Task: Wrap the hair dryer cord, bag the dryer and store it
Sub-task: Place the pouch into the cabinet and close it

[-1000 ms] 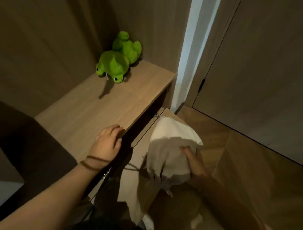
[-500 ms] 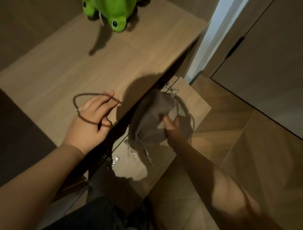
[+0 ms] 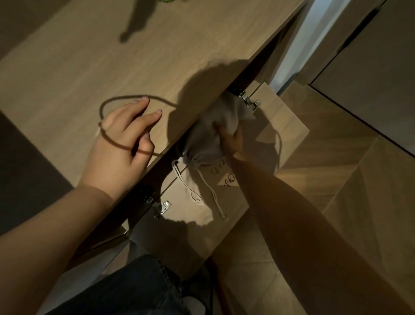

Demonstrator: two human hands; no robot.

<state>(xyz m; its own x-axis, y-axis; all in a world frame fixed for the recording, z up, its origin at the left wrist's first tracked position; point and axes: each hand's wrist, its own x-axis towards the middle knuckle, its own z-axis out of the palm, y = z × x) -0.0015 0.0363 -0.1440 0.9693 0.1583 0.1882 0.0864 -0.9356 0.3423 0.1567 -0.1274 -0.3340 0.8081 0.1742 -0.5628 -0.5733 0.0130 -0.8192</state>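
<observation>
Grey cloth drawstring bag (image 3: 207,144), presumably holding the dryer, goes into an open wooden cabinet (image 3: 265,67).

One right hand (image 3: 231,139) pinches the fabric, pushing it under the top; one left hand (image 3: 121,144), fingers spread, braces on the wooden countertop (image 3: 89,56). Two cords (image 3: 208,193) dangle over the open door (image 3: 276,126).

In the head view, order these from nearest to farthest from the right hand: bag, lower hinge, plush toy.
1. Bag: gripped by the right hand, at the cabinet opening.
2. Lower hinge: down-left, on the door.
3. Plush toy: top edge, on the counter.
</observation>
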